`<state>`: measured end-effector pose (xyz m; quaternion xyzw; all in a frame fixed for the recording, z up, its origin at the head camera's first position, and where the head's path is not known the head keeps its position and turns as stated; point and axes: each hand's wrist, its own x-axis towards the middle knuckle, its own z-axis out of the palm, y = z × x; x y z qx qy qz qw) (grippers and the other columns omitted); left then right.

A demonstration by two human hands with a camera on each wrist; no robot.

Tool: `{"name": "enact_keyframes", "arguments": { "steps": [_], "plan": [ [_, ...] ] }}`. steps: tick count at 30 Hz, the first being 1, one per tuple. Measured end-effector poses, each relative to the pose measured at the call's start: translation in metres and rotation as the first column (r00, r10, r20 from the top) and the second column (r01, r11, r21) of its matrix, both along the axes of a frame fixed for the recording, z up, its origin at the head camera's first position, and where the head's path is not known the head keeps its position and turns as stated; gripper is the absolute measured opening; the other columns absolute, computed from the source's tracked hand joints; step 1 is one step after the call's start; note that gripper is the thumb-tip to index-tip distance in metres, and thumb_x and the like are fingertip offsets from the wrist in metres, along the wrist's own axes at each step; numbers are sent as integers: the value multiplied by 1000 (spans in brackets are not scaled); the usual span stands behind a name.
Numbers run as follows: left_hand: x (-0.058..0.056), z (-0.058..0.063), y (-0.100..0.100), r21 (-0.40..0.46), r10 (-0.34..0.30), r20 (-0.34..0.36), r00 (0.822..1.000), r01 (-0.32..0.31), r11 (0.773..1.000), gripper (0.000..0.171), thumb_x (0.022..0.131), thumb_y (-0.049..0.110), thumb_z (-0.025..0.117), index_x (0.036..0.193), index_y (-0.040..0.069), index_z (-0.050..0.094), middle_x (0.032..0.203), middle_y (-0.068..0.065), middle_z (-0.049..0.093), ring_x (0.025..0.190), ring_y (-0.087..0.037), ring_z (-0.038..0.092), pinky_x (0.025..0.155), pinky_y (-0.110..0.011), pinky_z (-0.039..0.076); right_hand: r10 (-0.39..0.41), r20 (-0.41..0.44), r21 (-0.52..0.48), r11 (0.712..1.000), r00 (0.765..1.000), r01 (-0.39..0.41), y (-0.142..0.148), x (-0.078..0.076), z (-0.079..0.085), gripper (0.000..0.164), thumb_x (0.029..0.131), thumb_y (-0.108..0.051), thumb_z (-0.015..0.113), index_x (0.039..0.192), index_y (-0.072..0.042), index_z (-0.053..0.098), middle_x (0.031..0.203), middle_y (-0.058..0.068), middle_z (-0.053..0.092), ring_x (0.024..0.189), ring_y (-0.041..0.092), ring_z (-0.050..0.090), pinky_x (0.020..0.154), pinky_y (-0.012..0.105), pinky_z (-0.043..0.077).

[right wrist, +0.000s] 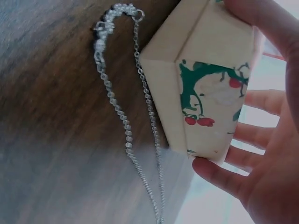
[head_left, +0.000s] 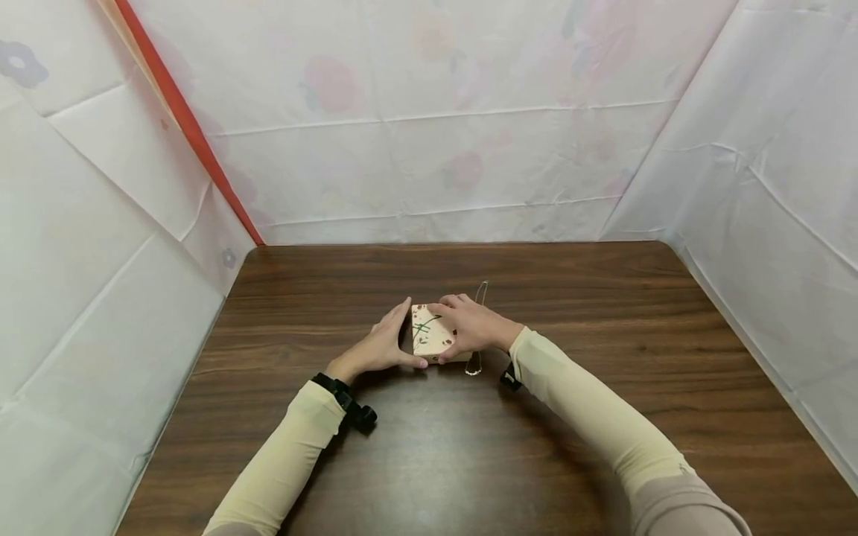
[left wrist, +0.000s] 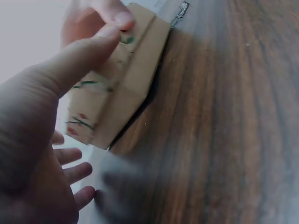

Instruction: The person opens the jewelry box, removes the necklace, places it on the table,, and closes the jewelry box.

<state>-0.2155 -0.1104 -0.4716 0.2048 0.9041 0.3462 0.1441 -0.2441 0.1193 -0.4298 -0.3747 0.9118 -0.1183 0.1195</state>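
Note:
A small cream lidded box (head_left: 426, 341) with painted green stems and red cherries sits on the wooden table. My right hand (head_left: 479, 326) grips it from the right, thumb on the near side and fingers at the far side. At its left end is my left hand (head_left: 382, 348), the thumb touching the near edge close to the right thumb. The left fingers (left wrist: 77, 172) are spread and fairly straight, beside the box. A silver chain necklace (right wrist: 127, 133) with a beaded section (right wrist: 106, 28) lies right of the box, partly hidden under the right hand in the head view.
The brown wood-grain table (head_left: 570, 283) extends on all sides of the box. White patterned sheets (head_left: 429, 171) hang behind it and at both sides, and a red strip (head_left: 194, 134) runs down the left back corner. Each wrist wears a black camera band (head_left: 345, 398).

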Motion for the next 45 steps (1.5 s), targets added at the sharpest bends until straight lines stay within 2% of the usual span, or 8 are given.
{"name": "enact_keyframes", "arguments": {
  "steps": [5,8,13,21,31,45],
  "plan": [
    [2,2,0,28,-10,28,1000,9,1000,124,73,55,79,158,12,0,165,-13,6,151,-37,10,114,-66,17,-23,31,7,1000,999,23,4,3,-6,100,73,-56,79,153,-17,33,149,10,39,137,30,38,108,47,40],
    [4,3,0,37,-4,15,1000,3,999,121,74,55,79,158,12,4,165,-12,8,151,-37,11,114,-66,18,-27,32,-18,999,999,28,7,3,-7,105,72,-59,79,154,-16,30,153,11,35,140,32,34,111,50,36],
    [6,5,1,28,4,7,1000,-4,1000,118,74,57,78,158,13,6,164,-11,10,151,-35,12,114,-64,21,-67,81,-85,994,994,74,14,7,-5,110,71,-62,77,155,-12,26,158,14,28,145,35,28,113,56,32],
    [7,7,2,22,29,-31,999,-28,999,116,75,54,78,157,9,11,163,-14,14,150,-35,13,115,-63,21,-135,152,-140,978,979,156,27,10,-6,111,71,-61,78,155,-11,26,158,15,27,146,34,27,113,55,32],
    [8,10,5,8,14,-58,998,-14,1000,110,77,50,78,157,8,14,163,-12,17,151,-33,13,116,-62,17,-137,135,-169,973,981,159,37,16,-10,108,73,-60,77,154,-7,28,157,16,30,144,35,29,111,55,34],
    [6,9,6,-13,16,-54,998,-17,1000,107,79,50,76,157,9,15,163,-11,17,151,-33,13,116,-63,16,-157,120,-188,966,980,178,44,18,-17,107,73,-61,76,153,-8,30,156,17,29,144,36,30,110,55,35]
  ]
}}
